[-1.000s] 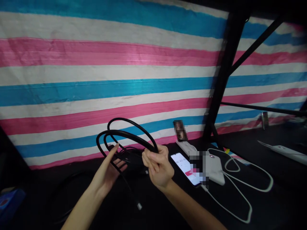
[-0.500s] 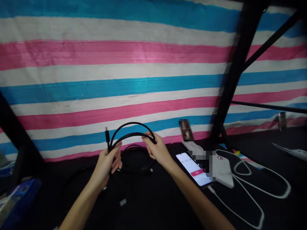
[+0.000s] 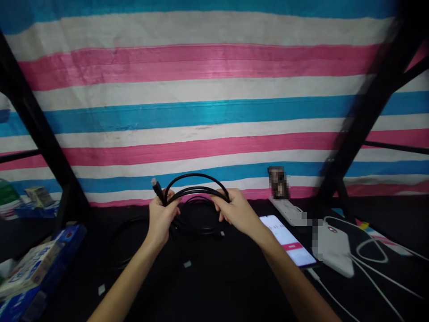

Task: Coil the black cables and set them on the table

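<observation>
Between my hands a black cable [image 3: 197,191] is bent into loops that arch upward. My left hand [image 3: 163,212] is closed round its left side, and the plug end [image 3: 156,188] with a pale, clear tip sticks up above the thumb. On the right, my right hand [image 3: 233,210] pinches the loops between thumb and fingers. Behind and below them, another coiled black cable [image 3: 201,231] lies on the dark table [image 3: 208,286], its connector by my right fingers. A further black cable coil [image 3: 117,241] rests left of my left wrist.
At right lie a lit phone [image 3: 288,241], a white power bank [image 3: 335,248] with white cords, and a white power strip [image 3: 284,210]. Blue and white boxes [image 3: 36,273] sit at left. Small pale scraps [image 3: 187,264] dot the table. Black frame posts [image 3: 362,103] flank a striped sheet [image 3: 201,107].
The view has swung left, so the phone and power bank appear farther right. My left hand has tilted the plug end leftward, and the loops are gathered closer together.
</observation>
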`<state>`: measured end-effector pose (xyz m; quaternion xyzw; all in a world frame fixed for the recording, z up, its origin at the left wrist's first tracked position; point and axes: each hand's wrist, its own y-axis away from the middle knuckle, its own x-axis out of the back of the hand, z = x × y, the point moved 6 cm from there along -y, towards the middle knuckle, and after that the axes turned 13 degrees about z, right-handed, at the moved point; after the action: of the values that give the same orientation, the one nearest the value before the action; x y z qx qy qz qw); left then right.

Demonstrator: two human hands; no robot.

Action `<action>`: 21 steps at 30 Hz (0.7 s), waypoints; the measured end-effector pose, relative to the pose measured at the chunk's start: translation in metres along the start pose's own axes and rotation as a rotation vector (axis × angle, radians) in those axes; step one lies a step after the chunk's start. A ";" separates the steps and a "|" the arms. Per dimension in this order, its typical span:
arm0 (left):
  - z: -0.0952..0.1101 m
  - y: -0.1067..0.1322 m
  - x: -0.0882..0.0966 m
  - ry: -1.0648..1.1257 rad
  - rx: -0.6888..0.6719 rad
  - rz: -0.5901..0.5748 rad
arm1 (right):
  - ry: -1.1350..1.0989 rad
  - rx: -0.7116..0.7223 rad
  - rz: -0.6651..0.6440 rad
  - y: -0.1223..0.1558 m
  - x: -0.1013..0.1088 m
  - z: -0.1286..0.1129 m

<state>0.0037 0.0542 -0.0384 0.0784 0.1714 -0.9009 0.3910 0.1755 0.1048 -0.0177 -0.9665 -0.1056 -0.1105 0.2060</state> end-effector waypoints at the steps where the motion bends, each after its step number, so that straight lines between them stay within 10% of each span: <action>1: 0.000 -0.002 0.003 -0.006 -0.012 0.031 | 0.024 -0.024 -0.026 0.000 -0.001 0.003; 10: -0.005 -0.002 -0.001 -0.141 0.058 -0.062 | 0.200 0.536 0.212 0.017 0.006 -0.037; 21: -0.016 -0.014 0.007 -0.257 0.068 -0.114 | 0.260 0.561 0.124 0.023 -0.002 -0.035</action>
<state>-0.0109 0.0642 -0.0522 -0.0341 0.0934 -0.9295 0.3551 0.1730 0.0693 0.0041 -0.8544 -0.0455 -0.1871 0.4826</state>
